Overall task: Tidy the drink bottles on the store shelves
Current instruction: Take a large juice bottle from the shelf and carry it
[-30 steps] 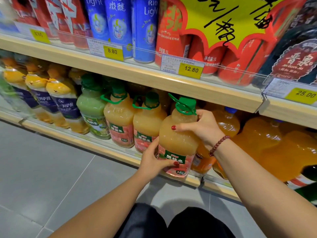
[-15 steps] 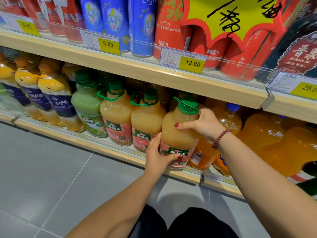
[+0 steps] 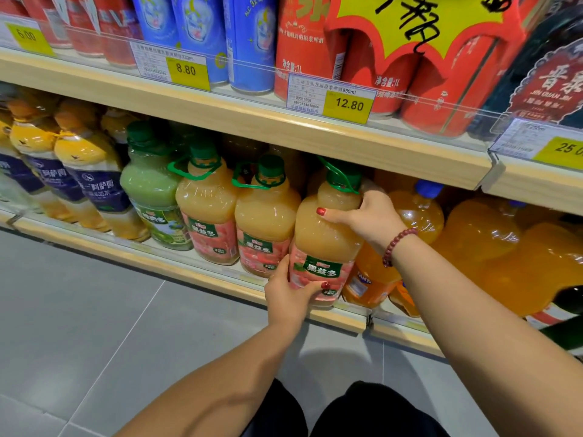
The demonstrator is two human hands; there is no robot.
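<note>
A large peach-coloured juice bottle [image 3: 321, 234] with a green cap and a pink label stands on the lower shelf [image 3: 202, 279], near its front edge. My left hand [image 3: 288, 294] grips its base at the label. My right hand [image 3: 366, 216] wraps its shoulder just under the neck. Two matching bottles [image 3: 265, 216] [image 3: 205, 206] stand upright in a row to its left, then a green juice bottle [image 3: 151, 187].
Orange soda bottles [image 3: 419, 212] crowd the shelf right of the held bottle, some leaning. Yellow-topped bottles with blue labels [image 3: 88, 171] fill the left end. The upper shelf [image 3: 284, 127] carries blue and red cans with price tags. Grey tiled floor [image 3: 94, 326] lies below.
Both hands have pushed the juice bottle back onto the shelf, from tilted out over the edge to nearly upright beside its neighbours. The view has shifted closer.
</note>
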